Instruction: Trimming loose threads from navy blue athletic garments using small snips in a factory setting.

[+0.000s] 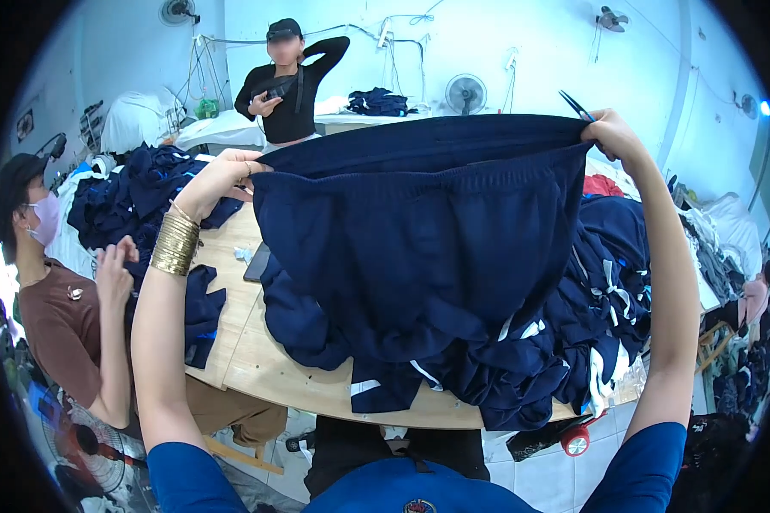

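Observation:
A navy garment with a gathered elastic waistband [419,248] is stretched wide in front of me, its waist opening facing up. My left hand [222,181] is closed on one end of the waistband, and several gold bangles circle that wrist. At the opposite end my right hand [612,137] grips the waistband. Dark thread snips [577,106] stick out from the same hand, tips pointing up and left. The garment's lower part hangs over a heap of similar navy garments [522,376] with white tags or strips, so whether it has legs is hidden.
The heap lies on a light wooden table [239,333]. More navy garments [137,192] are piled at its far left. A masked person in brown [68,299] sits close on my left; another in black [287,94] stands across the table. A red round object [576,440] shows below the front edge.

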`<state>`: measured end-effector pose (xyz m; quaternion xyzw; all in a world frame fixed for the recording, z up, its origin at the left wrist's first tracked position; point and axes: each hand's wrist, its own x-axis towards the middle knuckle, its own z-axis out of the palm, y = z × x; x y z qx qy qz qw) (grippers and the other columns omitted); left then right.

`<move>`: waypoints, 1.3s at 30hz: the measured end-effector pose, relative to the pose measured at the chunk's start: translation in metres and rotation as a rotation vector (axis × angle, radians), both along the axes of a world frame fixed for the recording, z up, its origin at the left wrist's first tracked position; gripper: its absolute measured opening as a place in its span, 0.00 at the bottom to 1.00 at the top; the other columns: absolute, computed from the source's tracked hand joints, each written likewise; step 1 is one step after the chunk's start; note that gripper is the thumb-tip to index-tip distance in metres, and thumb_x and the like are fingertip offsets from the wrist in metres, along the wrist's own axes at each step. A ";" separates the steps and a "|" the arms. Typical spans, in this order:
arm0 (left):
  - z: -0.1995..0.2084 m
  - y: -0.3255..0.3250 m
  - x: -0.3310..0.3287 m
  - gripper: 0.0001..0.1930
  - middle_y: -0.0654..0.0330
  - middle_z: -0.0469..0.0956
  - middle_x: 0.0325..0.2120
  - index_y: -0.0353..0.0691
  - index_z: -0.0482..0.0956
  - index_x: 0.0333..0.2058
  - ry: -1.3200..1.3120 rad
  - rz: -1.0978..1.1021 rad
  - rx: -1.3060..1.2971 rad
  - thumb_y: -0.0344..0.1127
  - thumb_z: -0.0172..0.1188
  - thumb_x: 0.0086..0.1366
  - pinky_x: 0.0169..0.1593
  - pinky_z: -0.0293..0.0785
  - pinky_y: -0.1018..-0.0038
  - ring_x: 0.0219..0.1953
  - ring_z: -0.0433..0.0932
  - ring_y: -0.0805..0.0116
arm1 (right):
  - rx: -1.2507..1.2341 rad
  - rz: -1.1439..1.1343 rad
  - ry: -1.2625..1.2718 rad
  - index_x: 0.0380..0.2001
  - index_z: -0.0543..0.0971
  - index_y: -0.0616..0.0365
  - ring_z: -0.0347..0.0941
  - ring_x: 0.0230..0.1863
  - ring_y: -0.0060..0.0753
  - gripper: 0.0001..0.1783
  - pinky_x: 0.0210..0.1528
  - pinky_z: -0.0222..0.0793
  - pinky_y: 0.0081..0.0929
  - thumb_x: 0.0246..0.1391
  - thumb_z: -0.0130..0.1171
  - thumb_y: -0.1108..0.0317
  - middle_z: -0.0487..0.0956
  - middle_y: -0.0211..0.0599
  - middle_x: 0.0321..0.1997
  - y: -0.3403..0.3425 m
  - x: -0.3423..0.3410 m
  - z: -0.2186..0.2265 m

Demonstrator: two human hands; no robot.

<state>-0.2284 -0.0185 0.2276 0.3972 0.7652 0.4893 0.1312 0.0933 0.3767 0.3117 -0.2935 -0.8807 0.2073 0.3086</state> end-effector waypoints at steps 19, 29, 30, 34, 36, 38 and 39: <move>-0.021 0.063 -0.001 0.06 0.54 0.75 0.22 0.41 0.78 0.30 0.871 0.456 0.287 0.35 0.54 0.56 0.33 0.68 0.67 0.29 0.73 0.54 | 0.299 0.015 0.345 0.25 0.79 0.64 0.72 0.23 0.27 0.11 0.27 0.65 0.23 0.33 0.54 0.72 0.76 0.38 0.18 0.057 -0.037 -0.033; -0.233 0.052 0.033 0.18 0.53 0.68 0.38 0.42 0.72 0.41 0.678 0.268 0.173 0.21 0.52 0.48 0.39 0.72 0.65 0.38 0.73 0.52 | 0.358 0.006 0.242 0.29 0.76 0.61 0.73 0.35 0.51 0.14 0.37 0.67 0.35 0.34 0.48 0.80 0.76 0.46 0.31 0.009 -0.030 -0.275; -0.259 0.052 0.038 0.19 0.53 0.67 0.39 0.41 0.71 0.42 0.615 0.258 0.143 0.20 0.52 0.48 0.40 0.72 0.65 0.40 0.72 0.52 | 0.244 -0.020 0.201 0.29 0.76 0.61 0.72 0.36 0.51 0.14 0.38 0.67 0.35 0.34 0.48 0.81 0.76 0.46 0.31 0.005 -0.024 -0.302; -0.305 0.051 0.061 0.23 0.52 0.66 0.39 0.41 0.71 0.44 0.446 0.279 0.144 0.19 0.52 0.46 0.42 0.71 0.66 0.40 0.71 0.51 | 0.062 -0.121 0.255 0.33 0.75 0.61 0.73 0.36 0.50 0.14 0.38 0.67 0.30 0.37 0.51 0.80 0.76 0.46 0.32 -0.020 -0.020 -0.362; -0.316 0.050 0.063 0.24 0.52 0.66 0.39 0.42 0.71 0.44 0.412 0.297 0.136 0.18 0.52 0.45 0.42 0.71 0.66 0.40 0.71 0.51 | 0.058 -0.133 0.235 0.33 0.75 0.61 0.73 0.36 0.47 0.13 0.39 0.67 0.28 0.40 0.51 0.81 0.76 0.45 0.32 -0.029 -0.026 -0.371; -0.321 0.054 0.063 0.25 0.52 0.66 0.38 0.41 0.72 0.43 0.479 0.383 0.161 0.17 0.52 0.43 0.43 0.70 0.66 0.40 0.71 0.52 | 0.083 -0.118 0.331 0.34 0.75 0.61 0.74 0.36 0.44 0.15 0.39 0.67 0.27 0.40 0.49 0.83 0.76 0.43 0.33 -0.033 -0.033 -0.378; -0.324 0.057 0.062 0.25 0.52 0.66 0.38 0.41 0.72 0.43 0.466 0.364 0.146 0.17 0.52 0.43 0.43 0.70 0.66 0.40 0.71 0.52 | 0.034 -0.153 0.332 0.34 0.74 0.61 0.74 0.38 0.41 0.16 0.41 0.67 0.25 0.39 0.49 0.84 0.76 0.41 0.34 -0.033 -0.034 -0.384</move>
